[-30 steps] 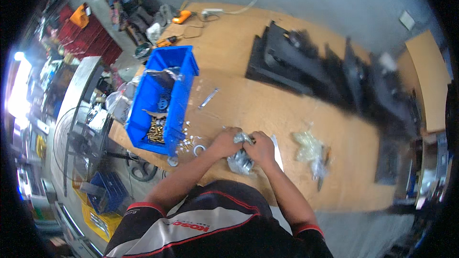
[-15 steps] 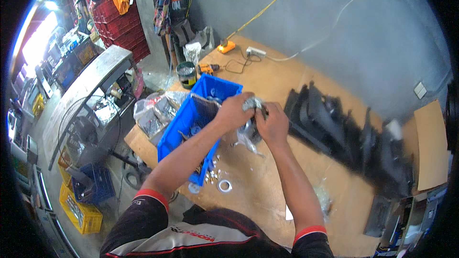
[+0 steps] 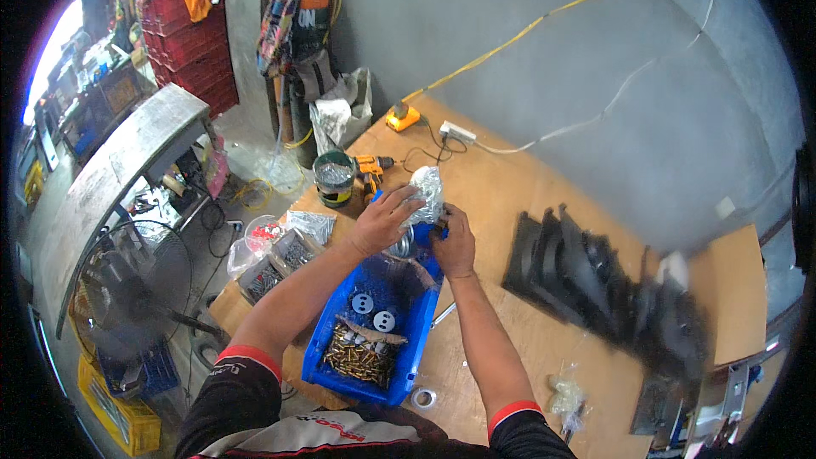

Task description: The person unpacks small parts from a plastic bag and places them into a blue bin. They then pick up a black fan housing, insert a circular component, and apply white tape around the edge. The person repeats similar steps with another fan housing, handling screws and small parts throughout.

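A crumpled, silvery clear plastic bag (image 3: 427,190) stands up between my hands, over the far end of a blue bin (image 3: 415,367). My left hand (image 3: 388,221) grips the bag's left side, fingers curved against it. Lower on the right, my right hand (image 3: 456,245) is closed in a pinch by the bag's bottom, with something small and dark at its fingertips that I cannot make out. Below the hands, the bin holds brass fittings (image 3: 357,355) at its near end, white two-holed discs (image 3: 384,321) in the middle and metal rings (image 3: 401,243) at the far end.
An orange drill (image 3: 371,172) and a dark tub (image 3: 335,178) stand beyond the bin. Trays of screws (image 3: 293,248) sit to its left. Black curved parts (image 3: 586,263) lie in a row at right. A white ring (image 3: 423,398) lies near the bin's front corner.
My view has shifted, and the bin now sits nearer and more below my hands. The bag, bunched between my hands before, now stands upright. Loose brass pieces beside the bin no longer show.
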A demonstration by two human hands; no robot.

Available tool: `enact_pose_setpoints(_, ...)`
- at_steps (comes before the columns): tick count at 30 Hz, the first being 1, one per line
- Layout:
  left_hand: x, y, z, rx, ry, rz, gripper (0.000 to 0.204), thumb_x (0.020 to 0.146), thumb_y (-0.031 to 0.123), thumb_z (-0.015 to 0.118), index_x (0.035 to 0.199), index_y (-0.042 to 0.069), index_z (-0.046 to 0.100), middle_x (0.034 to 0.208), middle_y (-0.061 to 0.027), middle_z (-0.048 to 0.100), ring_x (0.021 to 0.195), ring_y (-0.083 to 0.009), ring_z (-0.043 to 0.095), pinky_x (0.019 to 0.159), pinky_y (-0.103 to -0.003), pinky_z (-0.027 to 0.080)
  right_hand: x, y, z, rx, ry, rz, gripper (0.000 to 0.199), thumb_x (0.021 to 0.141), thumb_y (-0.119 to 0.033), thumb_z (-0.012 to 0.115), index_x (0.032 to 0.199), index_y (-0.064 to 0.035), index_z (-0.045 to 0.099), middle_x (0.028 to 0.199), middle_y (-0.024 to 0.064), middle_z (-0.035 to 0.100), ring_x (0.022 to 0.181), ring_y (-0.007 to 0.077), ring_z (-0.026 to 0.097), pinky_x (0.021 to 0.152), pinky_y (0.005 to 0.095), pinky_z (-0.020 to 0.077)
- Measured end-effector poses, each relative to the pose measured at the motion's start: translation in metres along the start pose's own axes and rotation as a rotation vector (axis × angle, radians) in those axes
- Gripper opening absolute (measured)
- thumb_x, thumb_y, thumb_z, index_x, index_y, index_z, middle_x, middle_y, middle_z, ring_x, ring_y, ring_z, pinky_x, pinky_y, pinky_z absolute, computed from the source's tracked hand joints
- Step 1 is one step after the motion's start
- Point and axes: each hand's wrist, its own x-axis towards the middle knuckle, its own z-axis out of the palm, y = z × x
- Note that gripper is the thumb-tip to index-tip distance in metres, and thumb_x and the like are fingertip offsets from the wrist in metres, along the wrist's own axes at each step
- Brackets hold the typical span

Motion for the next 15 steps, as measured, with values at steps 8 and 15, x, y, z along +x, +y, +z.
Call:
enact_pose_setpoints(8,-0.006,0.011,0.013,0.003,-0.027,0.150,0.051,0.067,0.003,0.068,0.117,0.013,0.064,0.126,-0.0108,0.055,0.124,-0.0326,0.051,0.105,-0.042,0.045,-0.029,0.027,0.005,-0.127,-0.140,0.198,0.044,0.074,-0.004,0.071,0.114,-0.0069,0.053,0.118,0.0170,0.061,0.102,0.0386,0.064,0.080,0.0446,0.0557)
enact_pose_setpoints(15,-0.007,0.017,0.005,0.058,0.016,0.102,0.055,0.068,0.011,0.072,0.122,0.020,0.064,0.130,-0.0090,0.055,0.122,-0.0310,0.052,0.101,-0.046,0.044,-0.020,-0.010,0.003,-0.077,-0.175,0.266,0.066,0.079,-0.011,0.068,0.140,-0.0088,0.042,0.133,0.0183,0.056,0.110,0.0407,0.062,0.089,0.0463,0.0541)
